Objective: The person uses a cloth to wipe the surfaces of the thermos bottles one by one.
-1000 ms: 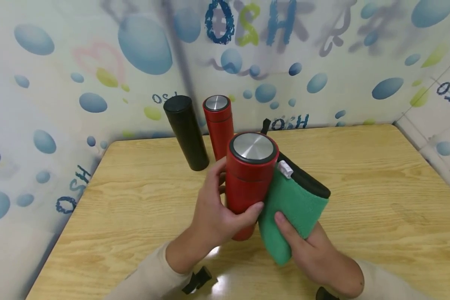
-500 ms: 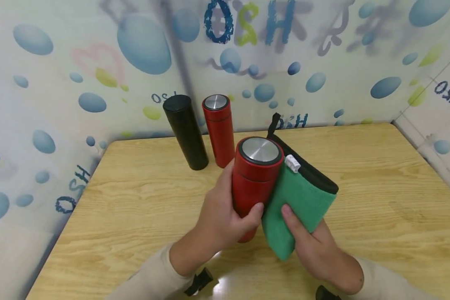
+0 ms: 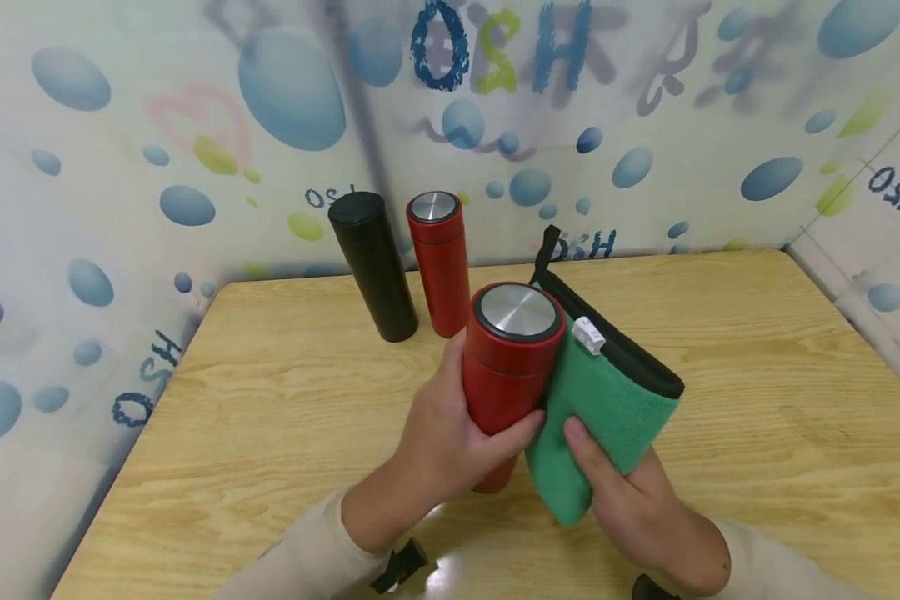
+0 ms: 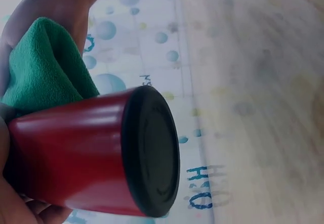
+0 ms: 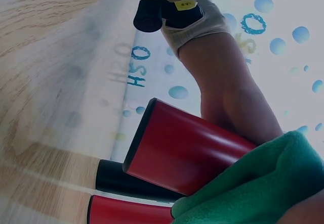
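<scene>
One black flask (image 3: 375, 271) and one red flask (image 3: 441, 271) stand on the desk (image 3: 270, 408); nearer, the left grip (image 3: 446, 429) wraps a lifted flask (image 3: 508, 379) that, in the head view, hides an edge of the green cloth (image 3: 611, 400) pinched in the right grip (image 3: 637, 504).

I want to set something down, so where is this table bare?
The table is bare right of the green cloth and left of the black flask. Over the middle it's crowded: left hand, held red flask, right hand and cloth, with the rear red flask behind.

Left fingers (image 3: 516, 436) curl while right fingers (image 3: 588, 448) pinch.
</scene>
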`<state>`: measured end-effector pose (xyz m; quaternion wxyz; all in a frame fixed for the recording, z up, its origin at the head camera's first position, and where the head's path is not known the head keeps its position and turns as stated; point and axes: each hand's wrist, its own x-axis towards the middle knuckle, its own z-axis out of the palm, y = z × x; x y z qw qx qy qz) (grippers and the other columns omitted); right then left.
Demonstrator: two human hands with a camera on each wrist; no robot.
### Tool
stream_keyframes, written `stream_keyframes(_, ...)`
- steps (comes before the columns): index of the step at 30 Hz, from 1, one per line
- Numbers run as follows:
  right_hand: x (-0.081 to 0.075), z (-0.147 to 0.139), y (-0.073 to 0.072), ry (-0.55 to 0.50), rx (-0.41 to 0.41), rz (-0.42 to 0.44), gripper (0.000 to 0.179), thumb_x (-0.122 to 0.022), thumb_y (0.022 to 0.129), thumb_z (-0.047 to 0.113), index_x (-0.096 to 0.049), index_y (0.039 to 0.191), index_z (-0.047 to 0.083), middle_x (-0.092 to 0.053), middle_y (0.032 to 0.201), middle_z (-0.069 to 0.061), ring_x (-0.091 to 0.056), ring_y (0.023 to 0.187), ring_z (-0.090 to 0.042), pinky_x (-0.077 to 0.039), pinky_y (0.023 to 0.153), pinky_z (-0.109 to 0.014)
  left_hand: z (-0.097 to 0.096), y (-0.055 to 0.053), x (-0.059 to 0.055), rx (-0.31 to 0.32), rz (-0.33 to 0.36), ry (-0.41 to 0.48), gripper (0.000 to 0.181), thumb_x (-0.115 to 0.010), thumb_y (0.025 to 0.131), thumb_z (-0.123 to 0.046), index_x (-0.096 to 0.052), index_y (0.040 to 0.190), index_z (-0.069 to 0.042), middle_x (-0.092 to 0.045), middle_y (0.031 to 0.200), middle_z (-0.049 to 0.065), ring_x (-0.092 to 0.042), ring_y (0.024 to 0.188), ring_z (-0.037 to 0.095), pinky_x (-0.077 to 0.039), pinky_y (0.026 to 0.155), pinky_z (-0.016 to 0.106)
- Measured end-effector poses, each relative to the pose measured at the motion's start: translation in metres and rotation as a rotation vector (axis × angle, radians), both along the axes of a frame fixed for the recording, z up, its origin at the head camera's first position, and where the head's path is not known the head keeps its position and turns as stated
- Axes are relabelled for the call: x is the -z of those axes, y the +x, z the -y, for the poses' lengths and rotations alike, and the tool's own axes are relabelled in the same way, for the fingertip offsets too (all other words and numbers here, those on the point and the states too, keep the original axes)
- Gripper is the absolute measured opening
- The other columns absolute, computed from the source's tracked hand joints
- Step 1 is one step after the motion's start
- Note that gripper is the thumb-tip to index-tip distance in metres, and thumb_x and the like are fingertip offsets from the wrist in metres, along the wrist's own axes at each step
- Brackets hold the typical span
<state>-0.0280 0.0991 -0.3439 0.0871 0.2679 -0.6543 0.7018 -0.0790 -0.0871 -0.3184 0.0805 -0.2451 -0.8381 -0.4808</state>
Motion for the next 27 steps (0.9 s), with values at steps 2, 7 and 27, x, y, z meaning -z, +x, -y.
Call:
stream_keyframes(2, 0.0013, -0.0004, -0.0003, 0.0, -0.01, -0.006, 0.045, -0.03, 0.1, -0.016, -0.041, 0.14, 0.0, -0.057, 0.123, -0.001, -0.057, 0.107, -0.007, -0.049, 0.095, -0.017, 0.0016, -0.0005, -0.0009, 0.001, -0.03, -0.011, 0.079, -0.082, 0.079, -0.027, -0.036, 0.143, -0.017, -0.06, 0.129, -0.005, -0.061, 0.114, 0.009, -0.057, 0.092, 0.032)
stream_keyframes(7, 0.0034, -0.0015, -0.0008, 0.003, -0.035, 0.008, 0.048, -0.029, 0.1, -0.016, -0.039, 0.144, 0.002, -0.057, 0.127, 0.0, -0.058, 0.111, -0.006, -0.05, 0.096, -0.017, 0.0037, -0.0023, -0.0042, 0.01, -0.116, -0.02, 0.073, -0.081, 0.079, -0.031, -0.042, 0.139, -0.016, -0.061, 0.127, -0.003, -0.061, 0.111, 0.009, -0.057, 0.092, 0.033)
stream_keyframes(27, -0.0013, -0.0039, 0.0002, 0.149, -0.05, 0.146, 0.043, -0.03, 0.106, -0.002, -0.035, 0.147, 0.008, -0.055, 0.128, -0.003, -0.059, 0.111, -0.01, -0.052, 0.097, -0.021, 0.0097, -0.0019, -0.0063, 0.031, -0.065, -0.014, 0.084, -0.079, 0.079, -0.034, -0.031, 0.146, -0.019, -0.058, 0.133, -0.005, -0.059, 0.116, 0.009, -0.057, 0.093, 0.035)
